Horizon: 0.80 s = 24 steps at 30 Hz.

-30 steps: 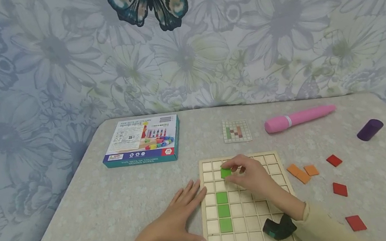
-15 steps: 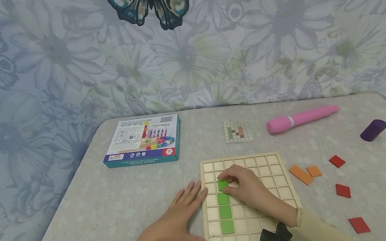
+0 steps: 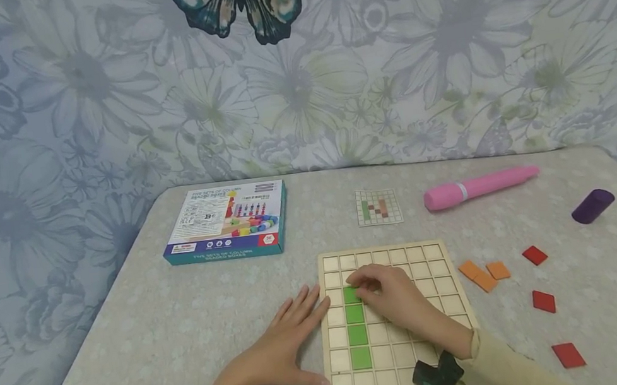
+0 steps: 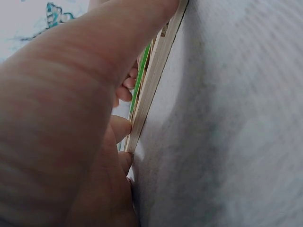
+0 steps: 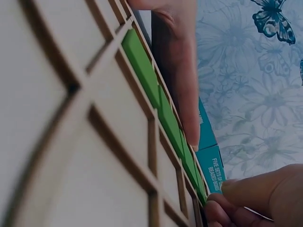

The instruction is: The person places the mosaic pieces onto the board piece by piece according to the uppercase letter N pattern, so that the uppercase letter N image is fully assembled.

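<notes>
My right hand (image 3: 391, 291) is over the upper left of a wooden grid board (image 3: 404, 380), with index finger and thumb curled at the upper and right edges of a green square tile (image 3: 350, 296). That tile lies in the second column, at the top of a line of green tiles (image 3: 358, 335). In the right wrist view, the green tiles (image 5: 142, 66) sit in their cells, the thumb and curled fingers at the far end. My left hand (image 3: 283, 351) lies spread on the table, fingertips and thumb against the board's left edge (image 4: 154, 75).
Right of the board lie orange tiles (image 3: 478, 276) and red tiles (image 3: 544, 301). Behind it is a small printed grid card (image 3: 379, 207). A pink tapered object (image 3: 482, 187) and a purple cylinder (image 3: 592, 206) lie at the back right, a toy box (image 3: 226, 223) at the back left.
My right hand has brought the green tile down and left from a higher cell into the column, just above the other green tiles. My left hand has stayed at the board's edge.
</notes>
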Each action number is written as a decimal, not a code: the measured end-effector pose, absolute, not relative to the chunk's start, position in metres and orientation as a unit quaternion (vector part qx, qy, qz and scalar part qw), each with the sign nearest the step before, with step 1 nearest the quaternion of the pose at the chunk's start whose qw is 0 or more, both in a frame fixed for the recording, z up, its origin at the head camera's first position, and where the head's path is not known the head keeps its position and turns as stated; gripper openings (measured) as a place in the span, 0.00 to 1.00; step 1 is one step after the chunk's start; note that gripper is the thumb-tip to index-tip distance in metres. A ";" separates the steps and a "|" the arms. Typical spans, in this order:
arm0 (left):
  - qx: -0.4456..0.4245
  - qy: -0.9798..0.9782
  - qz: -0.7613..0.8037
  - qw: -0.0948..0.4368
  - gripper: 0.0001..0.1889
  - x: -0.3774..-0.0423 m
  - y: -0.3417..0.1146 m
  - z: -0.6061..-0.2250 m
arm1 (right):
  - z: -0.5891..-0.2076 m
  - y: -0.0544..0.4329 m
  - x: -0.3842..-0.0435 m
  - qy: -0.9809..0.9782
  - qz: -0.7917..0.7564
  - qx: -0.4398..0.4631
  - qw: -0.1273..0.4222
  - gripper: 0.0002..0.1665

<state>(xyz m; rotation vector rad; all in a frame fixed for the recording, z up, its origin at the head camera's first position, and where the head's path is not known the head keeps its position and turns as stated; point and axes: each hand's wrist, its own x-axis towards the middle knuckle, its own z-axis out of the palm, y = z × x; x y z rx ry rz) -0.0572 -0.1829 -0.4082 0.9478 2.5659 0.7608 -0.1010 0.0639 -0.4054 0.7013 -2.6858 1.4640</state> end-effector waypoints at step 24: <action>0.337 0.891 0.272 0.134 0.59 -0.057 -0.184 -0.411 | -0.368 0.250 -0.100 -0.907 0.394 0.143 0.039 0.15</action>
